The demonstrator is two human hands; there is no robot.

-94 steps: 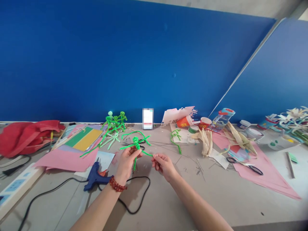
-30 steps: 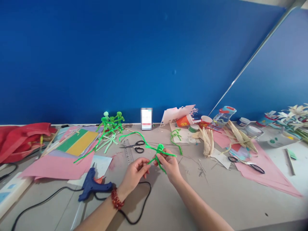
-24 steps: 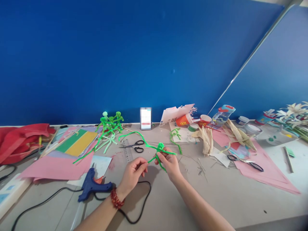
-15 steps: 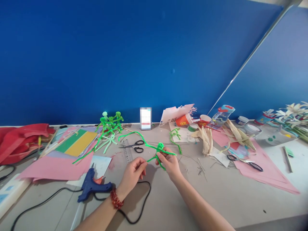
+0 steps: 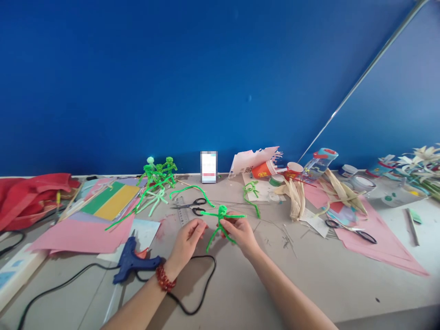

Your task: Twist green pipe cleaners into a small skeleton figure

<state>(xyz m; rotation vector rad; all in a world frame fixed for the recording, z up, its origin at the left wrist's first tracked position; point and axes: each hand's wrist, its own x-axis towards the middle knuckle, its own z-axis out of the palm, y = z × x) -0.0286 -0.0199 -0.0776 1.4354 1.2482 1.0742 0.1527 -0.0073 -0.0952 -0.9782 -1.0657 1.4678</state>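
A green pipe-cleaner figure (image 5: pixel 222 220) with a looped head, spread arms and two legs is held upright above the grey table (image 5: pixel 240 293). My right hand (image 5: pixel 239 233) pinches its body from the right. My left hand (image 5: pixel 187 240), with a red bead bracelet on the wrist, is just left of it, fingers curled together close to the figure's left arm; whether they touch it is unclear. Several finished green figures (image 5: pixel 158 173) stand at the back by the blue wall.
A blue glue gun (image 5: pixel 132 260) with a black cord lies left of my hands. Black scissors (image 5: pixel 192 207), loose green pipe cleaners (image 5: pixel 252 198), coloured paper (image 5: pixel 85 229), a red cloth (image 5: pixel 27 197), paper cups (image 5: pixel 263 170), dried husks (image 5: pixel 295 199) and a second pair of scissors (image 5: pixel 350 229) are spread around.
The figure passed from my left hand to my right hand, then came down slightly toward me. My left hand let go of one leg and moved up beside the figure.
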